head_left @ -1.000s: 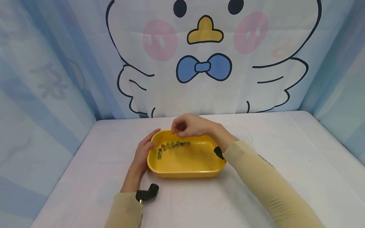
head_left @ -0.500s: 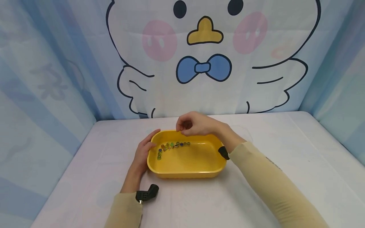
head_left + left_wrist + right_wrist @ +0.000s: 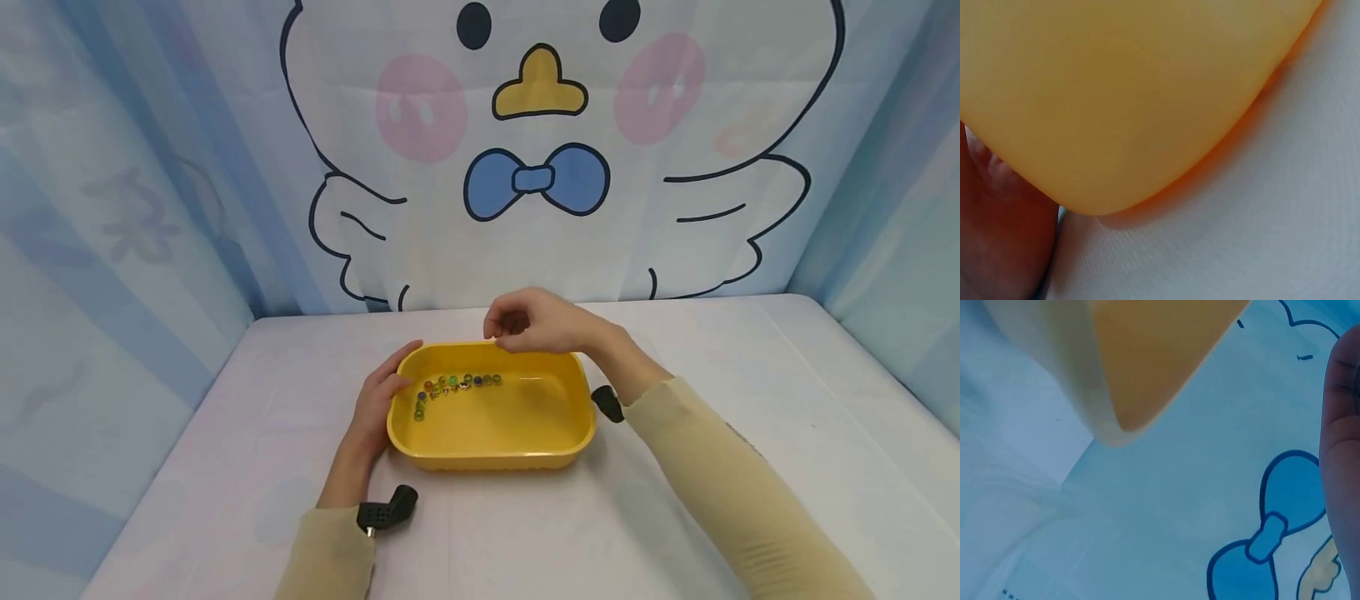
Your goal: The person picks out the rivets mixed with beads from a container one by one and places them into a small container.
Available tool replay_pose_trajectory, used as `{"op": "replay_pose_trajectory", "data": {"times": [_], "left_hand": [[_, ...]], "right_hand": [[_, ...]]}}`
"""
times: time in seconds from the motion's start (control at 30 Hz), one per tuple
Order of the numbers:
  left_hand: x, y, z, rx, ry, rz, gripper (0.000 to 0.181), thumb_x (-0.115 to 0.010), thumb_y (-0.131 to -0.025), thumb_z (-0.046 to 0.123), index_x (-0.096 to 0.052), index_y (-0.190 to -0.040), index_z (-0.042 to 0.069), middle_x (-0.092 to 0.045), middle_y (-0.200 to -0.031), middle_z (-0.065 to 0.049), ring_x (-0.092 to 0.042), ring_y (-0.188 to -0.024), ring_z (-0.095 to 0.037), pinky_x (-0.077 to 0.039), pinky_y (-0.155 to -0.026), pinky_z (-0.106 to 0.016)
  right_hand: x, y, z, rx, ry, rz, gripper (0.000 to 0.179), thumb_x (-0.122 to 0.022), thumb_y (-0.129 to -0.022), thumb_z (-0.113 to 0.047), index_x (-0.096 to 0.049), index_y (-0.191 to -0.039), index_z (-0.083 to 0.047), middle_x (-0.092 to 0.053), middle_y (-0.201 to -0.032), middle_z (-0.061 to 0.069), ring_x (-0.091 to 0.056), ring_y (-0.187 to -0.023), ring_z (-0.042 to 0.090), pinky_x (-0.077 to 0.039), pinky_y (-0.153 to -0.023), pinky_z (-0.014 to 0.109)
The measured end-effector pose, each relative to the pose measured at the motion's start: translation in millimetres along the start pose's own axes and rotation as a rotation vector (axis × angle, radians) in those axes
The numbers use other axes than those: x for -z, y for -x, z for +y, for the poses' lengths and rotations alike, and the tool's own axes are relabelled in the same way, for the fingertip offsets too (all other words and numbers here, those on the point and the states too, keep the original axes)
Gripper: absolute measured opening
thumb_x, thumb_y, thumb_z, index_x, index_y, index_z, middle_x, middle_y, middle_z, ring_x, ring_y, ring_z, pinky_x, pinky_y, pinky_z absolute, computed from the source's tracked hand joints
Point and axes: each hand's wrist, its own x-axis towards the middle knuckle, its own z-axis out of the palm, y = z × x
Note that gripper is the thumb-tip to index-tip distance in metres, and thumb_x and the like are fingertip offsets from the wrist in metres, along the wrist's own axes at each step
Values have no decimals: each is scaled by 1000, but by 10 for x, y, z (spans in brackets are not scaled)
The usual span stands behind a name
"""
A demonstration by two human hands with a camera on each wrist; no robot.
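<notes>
A yellow plastic tray (image 3: pixel 517 425) sits on the table in the head view. My left hand (image 3: pixel 372 408) grips its left end, thumb over the rim and fingers along the outside. In the left wrist view the tray's wall (image 3: pixel 1116 112) fills the top, with part of my left hand (image 3: pixel 1004 231) beside it. Several small glass marbles (image 3: pixel 453 381) lie in a bent row in the tray's back left part, with small shiny gold bits beside them. My right hand (image 3: pixel 547 321) hovers at the far rim, fingers curled toward the thumb, nothing visible between them.
A white cloth (image 3: pixel 262 433) covers the table. Behind it hangs a curtain (image 3: pixel 540 258) printed with a cartoon bird and a blue bow tie. Black cameras (image 3: pixel 390 507) are worn on both wrists.
My right hand has moved right and slightly up along the tray's far rim, its fingers still curled. My left hand and the tray have stayed in place.
</notes>
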Motion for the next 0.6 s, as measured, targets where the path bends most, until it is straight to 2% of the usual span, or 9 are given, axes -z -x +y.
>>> {"op": "replay_pose_trajectory", "data": {"times": [0.27, 0.6], "left_hand": [[-5, 1, 13, 3, -1, 0, 60, -38, -93, 3, -48, -151, 16, -37, -158, 1, -31, -145, -17, -23, -119, -34], [7, 4, 1, 3, 6, -3, 60, -37, -94, 3, -48, -151, 16, -38, -158, 1, -32, -145, -17, -23, -119, -35]], "right_hand": [[35, 109, 61, 8, -7, 19, 11, -66, -90, 0, -67, -101, 2, -64, -93, 7, -58, -83, 25, -54, -76, 30], [112, 285, 74, 4, -51, 93, 11, -64, -89, 1, -69, -98, -4, -65, -95, 11, -57, -84, 27, -54, -75, 28]]}}
